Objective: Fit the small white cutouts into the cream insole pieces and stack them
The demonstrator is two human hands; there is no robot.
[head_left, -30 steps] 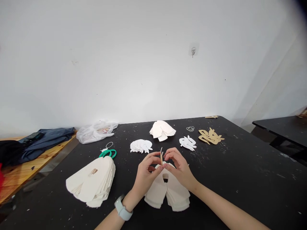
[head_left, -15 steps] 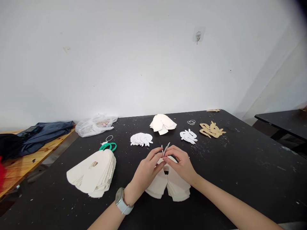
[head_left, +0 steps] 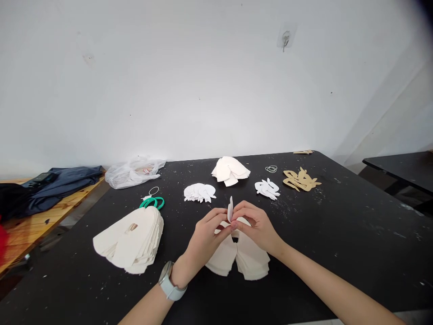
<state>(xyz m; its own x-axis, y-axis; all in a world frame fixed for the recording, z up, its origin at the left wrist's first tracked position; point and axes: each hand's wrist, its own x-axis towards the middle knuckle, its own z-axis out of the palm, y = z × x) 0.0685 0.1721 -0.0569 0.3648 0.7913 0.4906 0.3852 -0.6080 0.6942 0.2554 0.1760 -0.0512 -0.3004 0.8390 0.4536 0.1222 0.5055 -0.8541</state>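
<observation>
My left hand [head_left: 210, 232] and my right hand [head_left: 255, 225] meet fingertip to fingertip over the table. Between them they pinch a small white cutout piece [head_left: 230, 210], seen nearly edge-on and standing upright. Its exact outline is hidden by the fingers. Right below lies a stack of cream fabric-like cutouts [head_left: 252, 259] with a slit down the front and a small dark hole. Just beyond my hands are a fanned pile of white cutouts [head_left: 199, 192] to the left and a smaller pile of white curved pieces [head_left: 267, 188] to the right.
A thick cream stack [head_left: 135, 239] lies left, with green rings [head_left: 156, 202] behind it. Farther back are a plastic bag [head_left: 133, 173], another cream pile [head_left: 231, 171], thin white rings [head_left: 271, 169] and tan cutouts [head_left: 300, 179]. Dark clothing [head_left: 64, 185] rests on a wooden bench [head_left: 57, 214].
Two white edges stood apart between my fingers before; now they sit together as one upright shape. The view has tipped slightly downward. Both hands stay over the cream stack.
</observation>
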